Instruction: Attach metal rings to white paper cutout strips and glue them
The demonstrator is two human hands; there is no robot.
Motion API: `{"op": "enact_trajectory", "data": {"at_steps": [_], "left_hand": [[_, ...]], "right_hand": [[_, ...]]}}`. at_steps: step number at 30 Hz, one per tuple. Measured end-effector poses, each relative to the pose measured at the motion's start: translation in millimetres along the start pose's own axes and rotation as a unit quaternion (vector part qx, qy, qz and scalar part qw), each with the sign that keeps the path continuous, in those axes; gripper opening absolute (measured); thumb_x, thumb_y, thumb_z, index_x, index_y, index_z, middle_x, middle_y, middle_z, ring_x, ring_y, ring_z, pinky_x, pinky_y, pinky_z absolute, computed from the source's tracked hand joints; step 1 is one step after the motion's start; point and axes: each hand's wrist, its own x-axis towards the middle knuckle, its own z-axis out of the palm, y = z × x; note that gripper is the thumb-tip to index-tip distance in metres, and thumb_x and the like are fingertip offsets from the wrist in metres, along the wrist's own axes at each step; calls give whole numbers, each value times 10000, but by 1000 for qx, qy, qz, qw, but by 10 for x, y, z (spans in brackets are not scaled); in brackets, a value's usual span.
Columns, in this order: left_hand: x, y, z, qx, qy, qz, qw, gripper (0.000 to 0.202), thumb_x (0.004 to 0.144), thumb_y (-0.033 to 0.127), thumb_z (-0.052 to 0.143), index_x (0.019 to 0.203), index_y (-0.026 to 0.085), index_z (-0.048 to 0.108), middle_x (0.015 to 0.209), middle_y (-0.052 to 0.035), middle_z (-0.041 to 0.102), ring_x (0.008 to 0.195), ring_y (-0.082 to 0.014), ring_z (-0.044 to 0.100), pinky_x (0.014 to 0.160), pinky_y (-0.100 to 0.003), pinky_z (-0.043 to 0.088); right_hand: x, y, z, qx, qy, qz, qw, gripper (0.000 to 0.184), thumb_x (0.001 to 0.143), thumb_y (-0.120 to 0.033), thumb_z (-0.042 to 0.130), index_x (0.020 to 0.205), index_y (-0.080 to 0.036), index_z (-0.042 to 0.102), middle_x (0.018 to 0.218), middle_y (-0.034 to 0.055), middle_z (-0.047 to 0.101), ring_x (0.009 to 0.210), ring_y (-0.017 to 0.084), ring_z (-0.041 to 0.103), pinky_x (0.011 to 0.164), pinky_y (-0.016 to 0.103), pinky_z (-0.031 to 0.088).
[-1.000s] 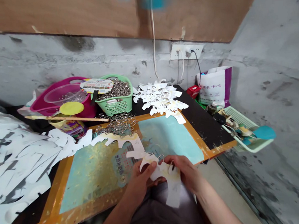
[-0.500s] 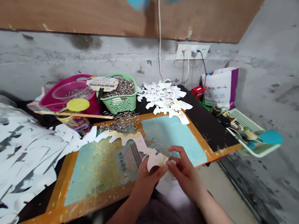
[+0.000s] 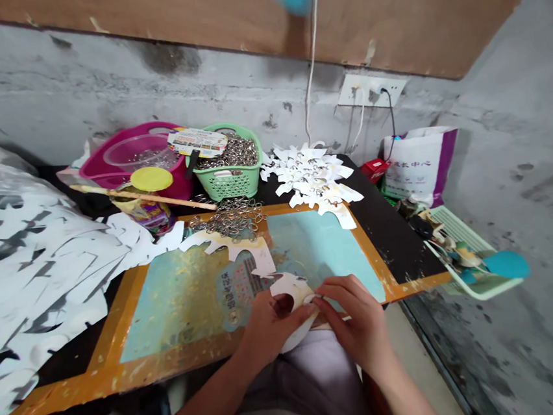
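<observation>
My left hand (image 3: 265, 329) is closed on a white cut-out piece (image 3: 288, 286) with a scalloped edge and yellowish smears, held over the table's front edge. The thumb and fingers of my right hand (image 3: 356, 320) pinch the piece's right edge. A small ring may be between those fingertips, but they hide it. Just beyond my hands another white cut-out strip (image 3: 261, 254) lies on the board (image 3: 169, 309). Behind that strip is a heap of metal rings (image 3: 236, 216). Finished-looking white pieces with rings (image 3: 309, 171) are piled at the back.
A large heap of white sheets (image 3: 33, 270) covers the left side. Behind stand a magenta basket (image 3: 101, 165), a green basket of rings (image 3: 232, 184) and a yellow-lidded jar (image 3: 151, 179) with a wooden stick (image 3: 158, 199) across it. At right is a pale green tray (image 3: 499, 287).
My right index finger, raised and spread before, is now bent down close to the piece. The piece has tilted in my hands. The whole view has shifted slightly.
</observation>
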Motion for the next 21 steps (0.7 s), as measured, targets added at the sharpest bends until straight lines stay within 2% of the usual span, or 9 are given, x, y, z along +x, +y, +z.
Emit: {"op": "enact_trajectory", "data": {"at_steps": [3, 5, 7, 10, 13, 15, 17, 19, 21], "left_hand": [[107, -4, 76, 9, 21, 29, 999, 303, 714, 363, 782, 889, 158, 643, 832, -48, 697, 741, -185, 653, 686, -289, 532], [167, 2, 108, 83, 40, 81, 992, 394, 671, 371, 815, 976, 179, 655, 1043, -95, 699, 874, -227, 670, 768, -336, 551], [184, 6, 95, 197, 29, 136, 970, 407, 674, 381, 825, 1011, 205, 681, 1206, -113, 652, 995, -256, 656, 835, -365, 548], [133, -6, -31, 332, 14, 170, 928, 250, 786, 332, 737, 1003, 211, 713, 1094, -87, 691, 986, -246, 655, 856, -366, 530], [90, -22, -265, 414, 85, 152, 893, 156, 825, 263, 653, 940, 188, 728, 936, -75, 703, 890, -233, 659, 831, -369, 511], [102, -24, -434, 431, 134, 127, 883, 156, 822, 258, 626, 910, 184, 732, 879, -69, 697, 824, -220, 658, 786, -352, 508], [138, -28, -572, 406, 170, 90, 894, 181, 815, 283, 614, 907, 177, 728, 805, -57, 693, 741, -204, 652, 724, -333, 510], [177, -43, -661, 340, 191, 53, 919, 213, 804, 318, 610, 909, 168, 718, 754, -48, 694, 687, -195, 649, 678, -320, 516], [207, -64, -706, 257, 204, 32, 944, 231, 774, 343, 632, 894, 162, 711, 762, -52, 711, 703, -201, 665, 689, -323, 531]], "right_hand": [[60, 136, 15, 62, 1, 98, 993, 86, 917, -237, 616, 1002, -242, 627, 856, 20, 672, 747, 153, 620, 699, 269, 504], [158, 323, -54, 115, -10, 153, 981, 195, 924, -306, 602, 1110, -253, 577, 858, 14, 673, 742, 155, 635, 695, 263, 516], [294, 578, -200, 127, -46, 155, 979, 338, 936, -349, 557, 1257, -254, 513, 919, 32, 687, 775, 170, 656, 709, 279, 528], [497, 975, -471, -50, -138, 118, 982, 273, 944, -358, 487, 1124, -234, 651, 1062, 85, 708, 911, 221, 676, 784, 323, 523], [609, 1163, -575, -247, -113, 88, 958, 343, 928, -305, 444, 1180, -228, 663, 1313, 130, 625, 1010, 284, 666, 825, 394, 513], [636, 1093, -443, -320, -57, 85, 942, 369, 925, -303, 440, 1222, -212, 639, 1360, 158, 587, 968, 295, 671, 796, 405, 512], [651, 891, -145, -288, -47, 79, 953, 346, 935, -320, 445, 1205, -188, 618, 1202, 162, 669, 895, 273, 677, 761, 370, 511], [677, 627, 250, -180, -97, 105, 973, 302, 945, -303, 449, 1194, -187, 573, 984, 103, 719, 724, 208, 673, 659, 298, 494], [726, 382, 638, -130, -176, 95, 971, 298, 928, -277, 500, 1210, -190, 543, 899, 71, 710, 708, 202, 667, 644, 283, 468]]}}
